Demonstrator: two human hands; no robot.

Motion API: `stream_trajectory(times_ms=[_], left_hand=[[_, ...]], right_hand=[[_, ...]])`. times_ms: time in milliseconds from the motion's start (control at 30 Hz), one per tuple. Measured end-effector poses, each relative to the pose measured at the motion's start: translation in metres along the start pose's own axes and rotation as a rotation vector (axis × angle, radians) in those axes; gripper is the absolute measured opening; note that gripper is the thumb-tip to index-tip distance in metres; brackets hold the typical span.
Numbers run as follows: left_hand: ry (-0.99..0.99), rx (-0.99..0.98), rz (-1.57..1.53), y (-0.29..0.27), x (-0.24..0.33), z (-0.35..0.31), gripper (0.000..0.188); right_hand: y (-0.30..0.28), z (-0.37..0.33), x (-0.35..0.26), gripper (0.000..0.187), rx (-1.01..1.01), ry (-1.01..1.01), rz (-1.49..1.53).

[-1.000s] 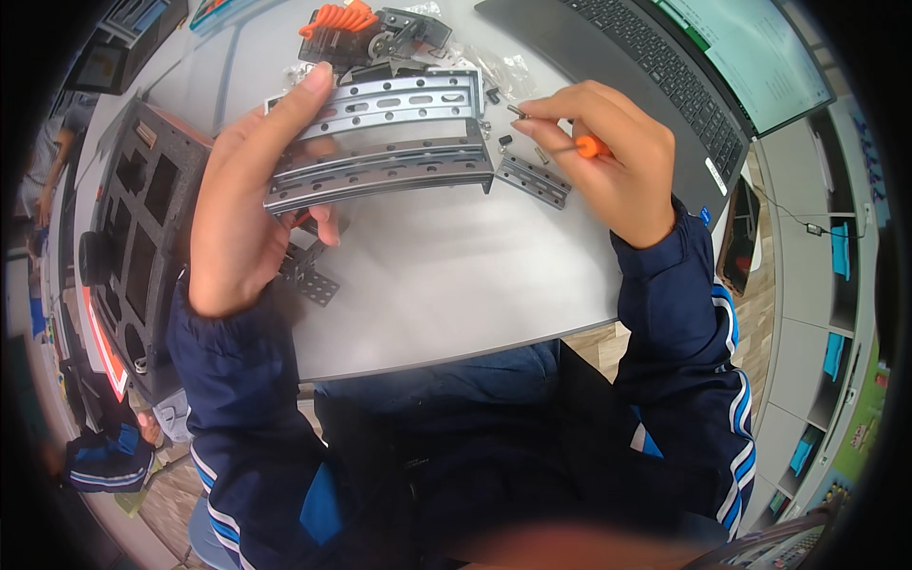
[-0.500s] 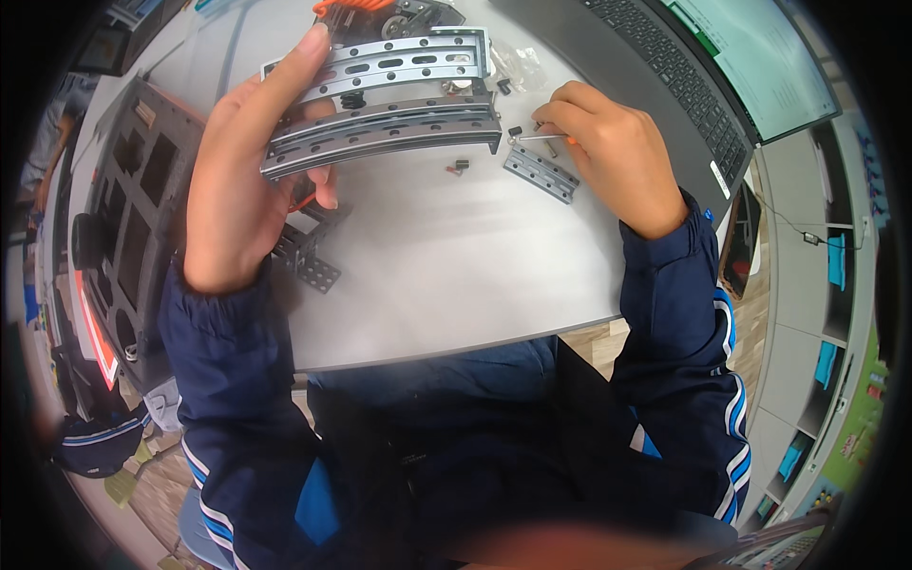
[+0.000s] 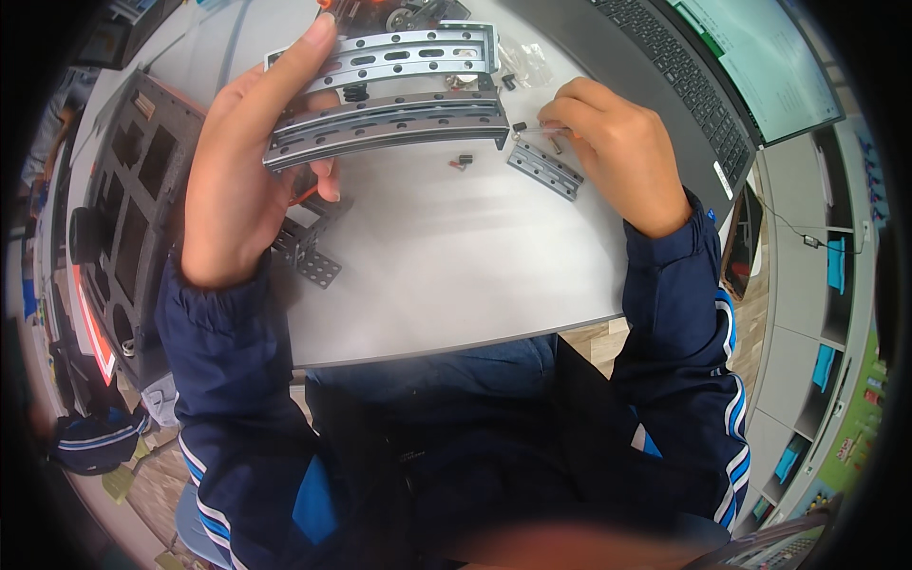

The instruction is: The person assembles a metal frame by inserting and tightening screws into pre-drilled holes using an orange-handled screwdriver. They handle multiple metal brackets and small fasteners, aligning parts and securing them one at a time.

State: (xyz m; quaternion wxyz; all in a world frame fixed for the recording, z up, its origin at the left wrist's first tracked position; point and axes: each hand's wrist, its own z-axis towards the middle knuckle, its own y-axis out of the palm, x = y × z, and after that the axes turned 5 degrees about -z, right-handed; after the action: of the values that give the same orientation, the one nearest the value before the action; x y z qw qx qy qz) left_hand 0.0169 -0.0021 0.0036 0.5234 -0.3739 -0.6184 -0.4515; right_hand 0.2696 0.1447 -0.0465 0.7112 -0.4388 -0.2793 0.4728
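My left hand (image 3: 242, 161) is closed on a grey metal frame (image 3: 394, 119) of slotted, perforated beams, held up above the table. The thumb lies over its upper left end and the fingers wrap behind and below. To the right, my right hand (image 3: 617, 142) pinches a thin metal-shafted tool (image 3: 559, 131) with a hint of orange by the fingers; most of it is hidden in the hand. Just below its tip, a short perforated metal beam (image 3: 544, 171) rests on the table. A small black cylinder (image 3: 519, 126) sits beside the tip.
Small black and reddish parts (image 3: 463, 161) lie mid-table. A clear plastic bag (image 3: 527, 65) is behind the frame, near an open laptop (image 3: 665, 76). Dark perforated brackets (image 3: 313, 261) lie below my left hand. A black foam-lined case (image 3: 133, 228) stands at the left.
My right hand has shifted only slightly, and the tool's shaft shows at a changed angle. The left hand still holds the frame in nearly the same place.
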Motion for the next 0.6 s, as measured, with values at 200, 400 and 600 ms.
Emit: stream_trajectory(times_ms=[200,400,600], left_hand=[[-0.023,0.154,-0.016,0.0,-0.003,0.002,0.04],[-0.04,0.014,0.05,-0.007,-0.002,0.002,0.045],[-0.053,0.04,0.063,-0.007,-0.003,0.001,0.046]], right_hand=[[0.013,0.001,0.003,0.012,0.056,0.196,0.274],[0.016,0.001,0.001,0.014,0.107,0.258,0.303],[0.013,0.004,-0.002,0.015,0.145,0.217,0.255]])
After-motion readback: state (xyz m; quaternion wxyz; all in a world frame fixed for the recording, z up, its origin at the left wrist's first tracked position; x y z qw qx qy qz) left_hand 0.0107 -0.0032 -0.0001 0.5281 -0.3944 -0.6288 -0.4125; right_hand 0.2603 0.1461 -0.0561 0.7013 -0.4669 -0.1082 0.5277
